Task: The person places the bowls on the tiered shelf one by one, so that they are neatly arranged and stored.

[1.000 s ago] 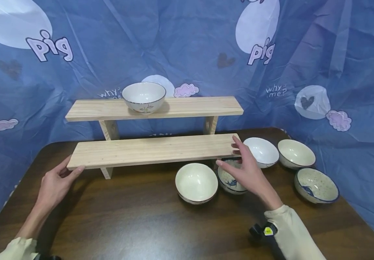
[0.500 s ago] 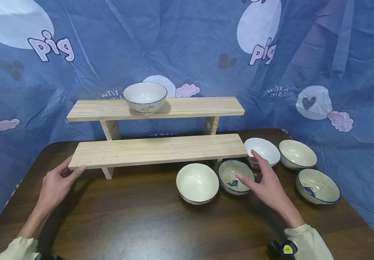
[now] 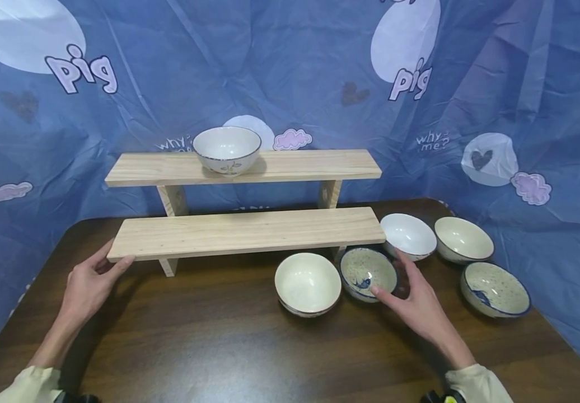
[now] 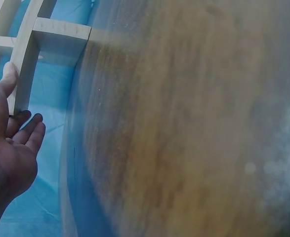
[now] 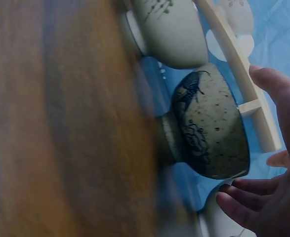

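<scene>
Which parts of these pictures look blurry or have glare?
Head view: mostly crisp, with pale glare on the near tabletop and a small highlight inside the nearest cream bowl; left wrist view: tabletop hazy, with whitish glare toward the right edge; right wrist view: tabletop blurred at left, while the blue-patterned speckled bowl looks clearer.

In front of me, creased blue cloth (image 3: 179,73) hangs behind counter (image 3: 209,330). On cloth I read "pig" lettering (image 3: 82,69) at left, again at right. I see also pink clouds (image 3: 531,188), pale round patches (image 3: 405,45), dark hearts (image 3: 354,93). Counter is dark brown, shiny near me.
</scene>
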Motion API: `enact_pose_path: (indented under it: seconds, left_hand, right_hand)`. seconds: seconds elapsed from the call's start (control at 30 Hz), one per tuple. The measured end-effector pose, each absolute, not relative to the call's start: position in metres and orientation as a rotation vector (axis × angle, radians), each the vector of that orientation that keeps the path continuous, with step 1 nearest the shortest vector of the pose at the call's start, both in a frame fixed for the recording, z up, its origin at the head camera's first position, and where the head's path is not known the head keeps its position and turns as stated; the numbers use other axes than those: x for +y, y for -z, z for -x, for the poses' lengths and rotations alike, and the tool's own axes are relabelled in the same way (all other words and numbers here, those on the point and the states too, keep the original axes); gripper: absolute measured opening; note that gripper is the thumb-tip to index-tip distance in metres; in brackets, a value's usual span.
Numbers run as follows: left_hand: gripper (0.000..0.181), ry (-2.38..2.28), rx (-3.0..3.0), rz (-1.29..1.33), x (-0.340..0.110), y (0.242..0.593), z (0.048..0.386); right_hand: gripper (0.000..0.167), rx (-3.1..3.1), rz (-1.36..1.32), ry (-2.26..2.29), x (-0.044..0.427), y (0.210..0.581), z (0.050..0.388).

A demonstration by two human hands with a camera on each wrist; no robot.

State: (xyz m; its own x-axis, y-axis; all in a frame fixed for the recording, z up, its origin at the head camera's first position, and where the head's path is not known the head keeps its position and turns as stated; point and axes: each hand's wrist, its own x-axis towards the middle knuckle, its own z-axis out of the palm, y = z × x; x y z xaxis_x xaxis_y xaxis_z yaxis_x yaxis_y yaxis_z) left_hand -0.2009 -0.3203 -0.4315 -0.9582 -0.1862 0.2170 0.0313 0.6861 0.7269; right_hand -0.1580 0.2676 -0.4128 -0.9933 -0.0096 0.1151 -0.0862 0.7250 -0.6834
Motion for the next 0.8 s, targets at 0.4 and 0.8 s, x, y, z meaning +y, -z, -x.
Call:
enact_pose_path:
  seconds: [0.4,0.8]
  left_hand:
    - [0.074,1.142,-2.614,-0.100,-0.322,0.430,0.200]
    - [0.074,1.142,-2.618,-0.100,-0.322,0.430,0.199]
  right_hand:
    - [0.119,-2.908,-0.024,-1.109,0.261,0.425,0.155]
    - [0.118,-2.875,-0.100,-1.144,0.260,0.435,0.157]
